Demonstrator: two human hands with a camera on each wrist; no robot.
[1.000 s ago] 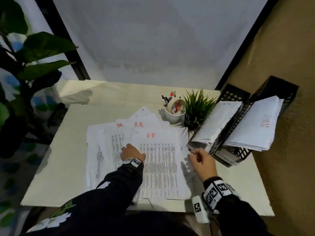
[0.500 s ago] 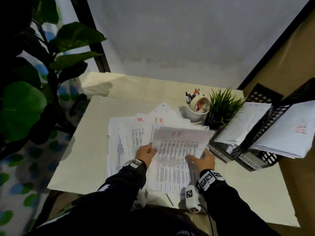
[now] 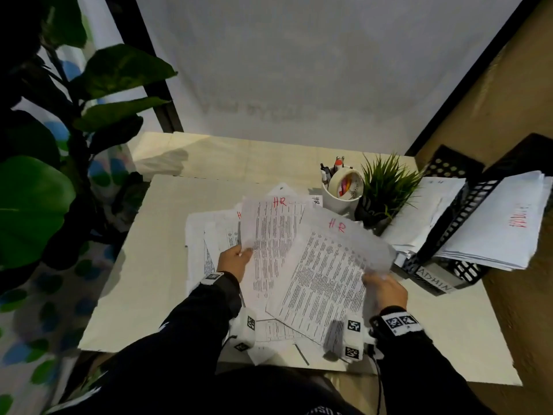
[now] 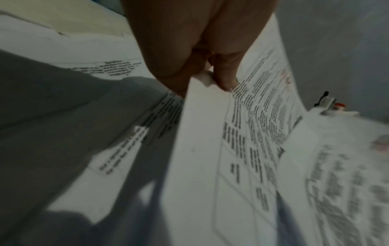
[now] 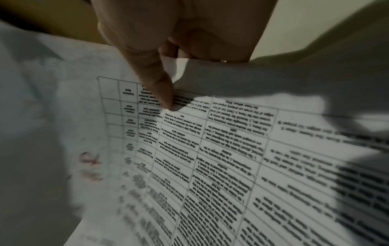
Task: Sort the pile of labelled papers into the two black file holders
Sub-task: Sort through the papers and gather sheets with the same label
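Left hand (image 3: 235,259): pinches HR sheet (image 3: 270,235), 12 o'clock. Right hand (image 3: 386,290): pinches second HR sheet (image 3: 326,265). Advice: stack both, slide into non-ADMIN holder (image 3: 454,167), 2 o'clock.

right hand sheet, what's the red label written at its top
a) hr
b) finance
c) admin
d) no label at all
a: in the head view the sheet that the right hand pinches at its edge carries "HR" in red near its top, while the "ADMIN" tag sits on the front of a black file holder off to the right.
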